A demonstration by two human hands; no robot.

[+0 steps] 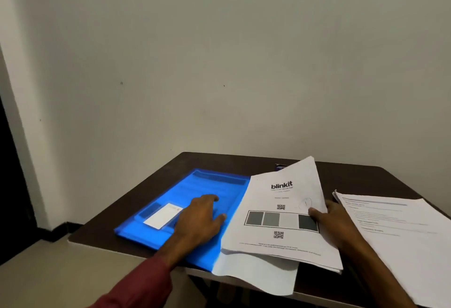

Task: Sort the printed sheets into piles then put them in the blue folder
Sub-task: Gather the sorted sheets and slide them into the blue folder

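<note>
Loose sheet (263,276) overhangs the table's (353,176) near edge, half covered by the blinkit sheets (280,224) pinched in the right hand (336,219), thumb on top, fingers hidden. Blue folder (195,193), left side, near corner at the edge; left hand (200,217) flat on it, fingers spread. Second pile (402,234), right edge, cut off, print blurred; bare tabletop along far edge.

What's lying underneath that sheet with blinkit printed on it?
More white sheets: a thin stack below the blinkit sheet, the lowest drooping over the table edge. The right hand pinches the top ones. Their print, and how far the blue folder reaches beneath, is covered.
</note>
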